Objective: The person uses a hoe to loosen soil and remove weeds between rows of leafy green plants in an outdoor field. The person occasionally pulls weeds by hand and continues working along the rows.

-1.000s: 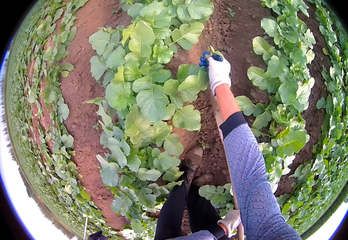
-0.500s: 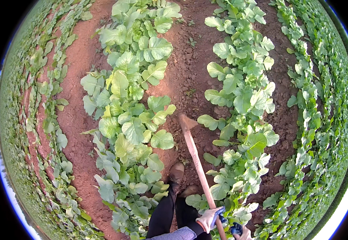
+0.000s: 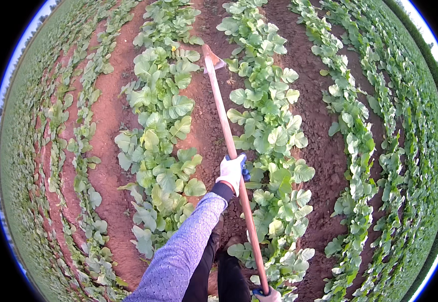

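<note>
My white-and-blue-gloved left grip (image 3: 232, 170) wraps a long hoe with a reddish-brown wooden handle (image 3: 222, 110); my gloved right grip (image 3: 269, 296) clasps it lower down, broad-leaved green plants (image 3: 267, 113) alongside.

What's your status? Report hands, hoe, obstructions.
Left hand and right hand gripping hoe. Blade ahead, between leafy rows. Rows close on both sides.
</note>
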A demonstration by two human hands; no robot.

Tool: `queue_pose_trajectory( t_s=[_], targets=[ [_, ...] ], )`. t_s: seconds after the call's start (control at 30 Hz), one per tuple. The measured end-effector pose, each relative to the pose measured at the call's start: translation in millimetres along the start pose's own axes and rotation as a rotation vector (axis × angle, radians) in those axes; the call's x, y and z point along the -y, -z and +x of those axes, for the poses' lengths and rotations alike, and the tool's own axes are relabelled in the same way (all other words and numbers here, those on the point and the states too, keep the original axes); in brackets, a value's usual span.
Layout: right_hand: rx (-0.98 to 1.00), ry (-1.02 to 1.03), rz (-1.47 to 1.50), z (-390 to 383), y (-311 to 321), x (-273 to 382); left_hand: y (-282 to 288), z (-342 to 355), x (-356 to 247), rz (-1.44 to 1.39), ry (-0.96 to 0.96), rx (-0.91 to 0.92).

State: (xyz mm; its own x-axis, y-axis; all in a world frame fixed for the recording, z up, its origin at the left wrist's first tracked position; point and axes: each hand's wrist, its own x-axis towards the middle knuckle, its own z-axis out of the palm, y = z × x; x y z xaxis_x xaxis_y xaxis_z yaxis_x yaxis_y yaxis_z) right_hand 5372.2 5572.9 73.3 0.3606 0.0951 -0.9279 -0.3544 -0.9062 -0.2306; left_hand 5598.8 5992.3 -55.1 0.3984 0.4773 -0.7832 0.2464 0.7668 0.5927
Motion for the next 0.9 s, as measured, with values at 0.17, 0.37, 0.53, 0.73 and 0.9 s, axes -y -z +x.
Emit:
queue_pose_trajectory(
  t_s=[0.17, 0.37, 0.53, 0.73, 0.9],
  targets=[
    [0.237, 0.358, 0.563, 121, -33, 236, 38, 74, -47, 0.575, -0.334, -0.231],
    [0.198, 0.000, 0.340, -12, -35, 150, 100, -24, 70, 0.595, -0.051, -0.274],
    [-0.078, 0.118, 0.282, -163, 16, 28, 21, -220, 129, 0.587, 0.140, -0.183],
    [-0.011, 0.198, 0.017, -300, 128, 111, 34, -299, 53, 0.351, 0.361, 0.223],
    [-0.710, 0.656, -0.335, -371, 158, 195, 79, -348, -56, 0.228, 0.056, 0.407]
  ],
)
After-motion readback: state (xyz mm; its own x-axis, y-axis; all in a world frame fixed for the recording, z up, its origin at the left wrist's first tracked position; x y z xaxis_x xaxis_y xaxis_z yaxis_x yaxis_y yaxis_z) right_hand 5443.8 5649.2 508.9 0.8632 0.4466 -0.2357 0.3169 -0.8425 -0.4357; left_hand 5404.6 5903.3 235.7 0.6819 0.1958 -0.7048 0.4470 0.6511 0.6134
